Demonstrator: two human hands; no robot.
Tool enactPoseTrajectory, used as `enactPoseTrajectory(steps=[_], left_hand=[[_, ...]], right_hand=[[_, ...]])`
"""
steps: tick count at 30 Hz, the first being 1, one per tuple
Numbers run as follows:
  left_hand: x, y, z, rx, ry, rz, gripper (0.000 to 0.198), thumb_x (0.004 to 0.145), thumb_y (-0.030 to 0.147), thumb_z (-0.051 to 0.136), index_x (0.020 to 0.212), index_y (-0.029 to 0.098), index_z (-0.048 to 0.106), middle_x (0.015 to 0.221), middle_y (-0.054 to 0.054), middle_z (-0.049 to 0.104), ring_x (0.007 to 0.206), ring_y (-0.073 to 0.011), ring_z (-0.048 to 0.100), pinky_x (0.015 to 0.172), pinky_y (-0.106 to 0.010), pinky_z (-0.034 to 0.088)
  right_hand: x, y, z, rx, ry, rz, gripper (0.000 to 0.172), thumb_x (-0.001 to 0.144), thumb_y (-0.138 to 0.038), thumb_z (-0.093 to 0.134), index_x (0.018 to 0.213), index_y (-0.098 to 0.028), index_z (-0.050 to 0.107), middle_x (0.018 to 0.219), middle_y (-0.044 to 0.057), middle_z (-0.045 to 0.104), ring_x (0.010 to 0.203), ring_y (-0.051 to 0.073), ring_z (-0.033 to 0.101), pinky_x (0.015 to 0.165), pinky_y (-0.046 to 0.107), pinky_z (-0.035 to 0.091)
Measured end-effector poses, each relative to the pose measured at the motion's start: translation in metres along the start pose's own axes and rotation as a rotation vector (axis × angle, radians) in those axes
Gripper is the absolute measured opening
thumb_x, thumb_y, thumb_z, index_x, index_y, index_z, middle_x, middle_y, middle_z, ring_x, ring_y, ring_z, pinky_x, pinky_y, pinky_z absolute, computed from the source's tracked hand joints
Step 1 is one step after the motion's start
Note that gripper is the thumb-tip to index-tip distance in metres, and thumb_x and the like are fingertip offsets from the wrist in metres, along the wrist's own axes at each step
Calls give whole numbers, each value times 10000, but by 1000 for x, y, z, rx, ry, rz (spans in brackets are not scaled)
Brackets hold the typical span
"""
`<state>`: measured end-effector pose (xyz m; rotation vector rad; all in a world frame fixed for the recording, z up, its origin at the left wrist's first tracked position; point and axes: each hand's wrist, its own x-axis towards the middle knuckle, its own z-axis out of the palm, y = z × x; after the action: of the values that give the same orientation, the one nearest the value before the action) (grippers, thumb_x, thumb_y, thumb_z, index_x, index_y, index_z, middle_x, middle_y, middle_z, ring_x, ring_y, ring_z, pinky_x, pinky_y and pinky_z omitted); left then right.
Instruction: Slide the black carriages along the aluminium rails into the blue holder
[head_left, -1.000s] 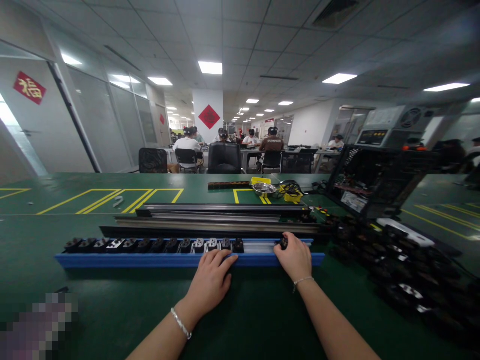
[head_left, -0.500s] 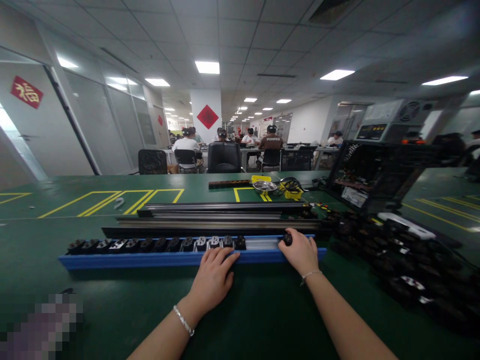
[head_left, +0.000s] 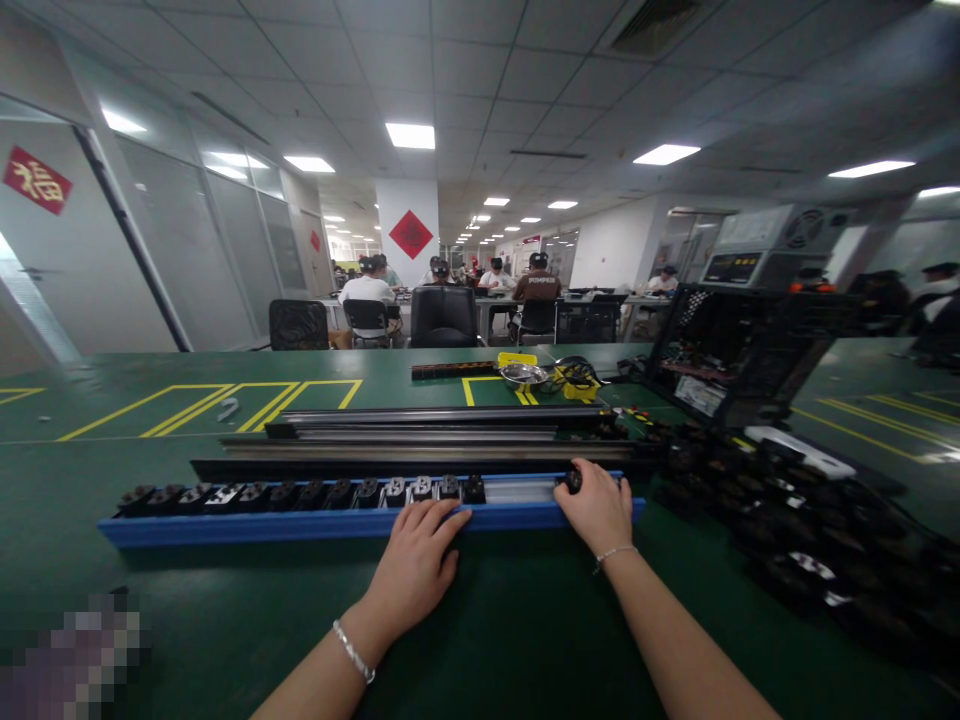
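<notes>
Right of centre in the frame, I am clamping the fingers of my right hand (head_left: 598, 507) on a black module (head_left: 574, 482) towards the right end of the blue rail (head_left: 300, 526). At lower centre, my left hand (head_left: 415, 562) is resting on its near edge, thumb apart from fingers.

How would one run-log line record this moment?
left hand: touching blue rail; right hand: holding black part near rail's right end

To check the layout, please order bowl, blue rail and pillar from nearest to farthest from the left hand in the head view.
1. Blue rail: touching the left hand.
2. Bowl: ahead, to the right.
3. Pillar: ahead, in the background.
</notes>
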<state>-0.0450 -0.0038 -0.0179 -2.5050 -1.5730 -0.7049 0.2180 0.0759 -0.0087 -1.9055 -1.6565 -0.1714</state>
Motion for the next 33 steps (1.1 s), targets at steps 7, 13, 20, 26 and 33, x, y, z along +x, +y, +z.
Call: enactPoseTrajectory(steps=[7, 13, 20, 26, 33], left_hand=[[-1, 1, -2, 1, -10, -10, 531, 786, 166, 492, 1289, 319, 422, 1324, -2, 469, 1205, -233, 381, 1032, -489, 306], [0, 1, 0, 5, -1, -16, 551, 764, 154, 511, 1282, 323, 431, 1306, -1, 487, 1193, -227, 397, 1029, -465, 312], [-1, 0, -1, -12, -8, -17, 538, 775, 162, 506, 1285, 318, 429, 1317, -1, 480, 1201, -222, 390, 1038, -475, 298], [-1, 0, -1, -17, -2, -17, 524, 788, 171, 499, 1287, 316, 429, 1314, -5, 485, 1206, -223, 394, 1036, -477, 303], [0, -1, -2, -21, 0, -14, 518, 781, 164, 501, 1275, 306, 444, 1302, -10, 501, 1198, -220, 408, 1030, -467, 314]], right_hand=[[3, 2, -2, 35, -25, 0, 384, 718, -273, 424, 1073, -180, 538, 1048, 83, 626, 1027, 224, 529, 976, 387, 248], [5, 6, -1, -5, -40, -8, 395, 718, -267, 419, 1079, -158, 534, 1043, 94, 629, 1009, 224, 535, 951, 371, 286], [4, 12, 2, -42, 6, 40, 417, 705, -334, 443, 1079, -175, 537, 1097, 95, 606, 1083, 249, 491, 1010, 446, 206], [5, 13, 0, -18, -1, 42, 381, 703, -306, 446, 1044, -172, 551, 1081, 90, 620, 1036, 237, 523, 992, 402, 246], [10, 21, -9, -4, -66, 84, 372, 706, -308, 461, 1041, -176, 553, 886, 80, 649, 865, 219, 576, 812, 326, 373]])
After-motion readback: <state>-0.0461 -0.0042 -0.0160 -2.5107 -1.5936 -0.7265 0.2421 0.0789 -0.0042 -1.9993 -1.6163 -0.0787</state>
